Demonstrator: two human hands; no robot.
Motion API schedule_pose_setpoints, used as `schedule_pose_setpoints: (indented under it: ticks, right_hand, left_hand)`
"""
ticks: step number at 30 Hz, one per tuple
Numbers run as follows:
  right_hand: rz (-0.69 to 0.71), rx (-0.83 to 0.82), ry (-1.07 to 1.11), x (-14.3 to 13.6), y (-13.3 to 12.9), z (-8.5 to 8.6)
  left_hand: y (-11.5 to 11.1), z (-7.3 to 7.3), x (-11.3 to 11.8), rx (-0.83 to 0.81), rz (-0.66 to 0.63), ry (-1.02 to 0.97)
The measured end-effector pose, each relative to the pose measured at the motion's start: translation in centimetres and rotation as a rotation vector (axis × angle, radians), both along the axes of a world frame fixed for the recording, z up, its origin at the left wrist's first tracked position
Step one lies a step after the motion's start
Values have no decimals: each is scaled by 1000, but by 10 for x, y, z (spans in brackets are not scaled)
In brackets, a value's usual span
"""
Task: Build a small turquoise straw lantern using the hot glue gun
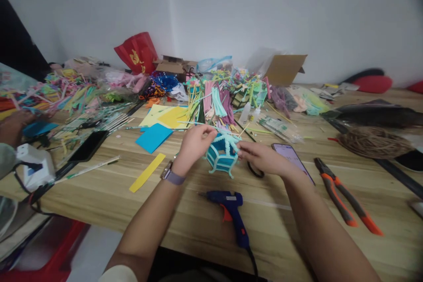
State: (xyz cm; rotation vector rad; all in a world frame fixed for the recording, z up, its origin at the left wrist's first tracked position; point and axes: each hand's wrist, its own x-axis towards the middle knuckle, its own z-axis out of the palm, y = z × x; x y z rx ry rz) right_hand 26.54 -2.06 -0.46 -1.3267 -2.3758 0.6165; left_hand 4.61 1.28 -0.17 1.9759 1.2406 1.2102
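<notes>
Turquoise frame (222,163) between your hands, just beyond the glue gun (230,200)! Your right hand (259,155) pinches its right side; your left hand (195,143) curls at its upper left, grip unclear. Squeeze unevenly, and those thin ribs could buckle.

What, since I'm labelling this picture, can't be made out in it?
In the head view:
Turquoise frame: outer far side, hidden by its front.
Black loop: upper part, hidden by the right hand.
Phone: screen writing, too small and blurred.
Glue gun: cord's end, cut off by the bottom edge.
</notes>
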Motion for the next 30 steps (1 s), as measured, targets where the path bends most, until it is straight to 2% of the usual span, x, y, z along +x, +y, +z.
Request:
schedule_pose_setpoints:
  ticks: [2, 4, 9, 12, 14, 15, 16, 18, 19, 22, 25, 27, 30]
  right_hand:
    - [3, 14, 51, -1, 2, -3]
    - [-24, 38, 104, -2, 6, -7]
    - [-271, 168, 238, -3, 13, -17]
    - [-395, 268, 225, -3, 7, -10]
    - [-401, 295, 193, -6, -1, -1]
    - [-392, 302, 177, -8, -5, 4]
    - [-382, 305, 161, -10, -9, 8]
    - [-368, 302, 137, -14, -14, 13]
    - [-364, 295, 128, -16, -15, 15]
    - [-358, 274, 109, -18, -16, 16]
    - [-341, 264, 99, -18, -19, 18]
    - [-331, 258, 100, -18, -24, 21]
    - [-345, 230, 146, -20, -30, 25]
  left_hand:
    - [0, -2, -1, -44, -106, 15]
    - [0, -7, 0, -77, -130, 29]
    - [-2, -18, 9, -164, 11, -22]
    - [-1, -18, 7, -179, -16, -67]
    - [4, -17, -1, -145, -47, -83]
    - [7, -17, -8, -103, -22, -76]
    - [11, -18, -15, -37, 67, -51]
    - [16, -24, -28, 26, 274, 112]
    - [17, -29, -33, -10, 312, 241]
    - [15, -50, -38, -218, 229, 618]
    - [11, -66, -36, -252, 217, 657]
    - [10, -65, -37, -262, 215, 660]
    - [5, -44, -36, -232, 223, 616]
